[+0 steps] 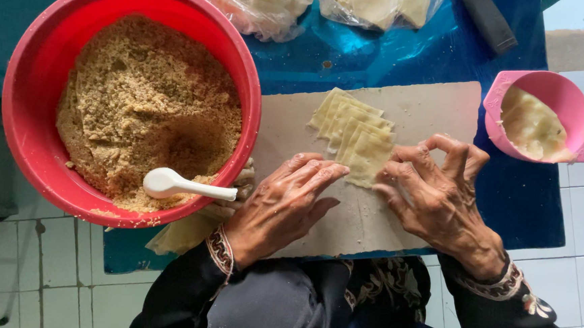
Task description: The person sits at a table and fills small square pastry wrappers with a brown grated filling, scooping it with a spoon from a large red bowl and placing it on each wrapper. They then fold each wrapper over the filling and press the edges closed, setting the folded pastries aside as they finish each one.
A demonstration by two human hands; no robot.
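Both hands (364,195) on wrapper (370,158), bags (315,3) cut off above

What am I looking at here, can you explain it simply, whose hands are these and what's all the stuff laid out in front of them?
This is one picture from a camera worn on a person's head, looking down at their own bare hands. The left hand and right hand both touch the nearest of several overlapping square dough wrappers on a pale board. Nothing is lifted. To the left, a red bowl holds crumbly brown filling and a white spoon. To the right, a small pink bowl holds whitish paste. Clear bags of more wrappers lie at the far edge.
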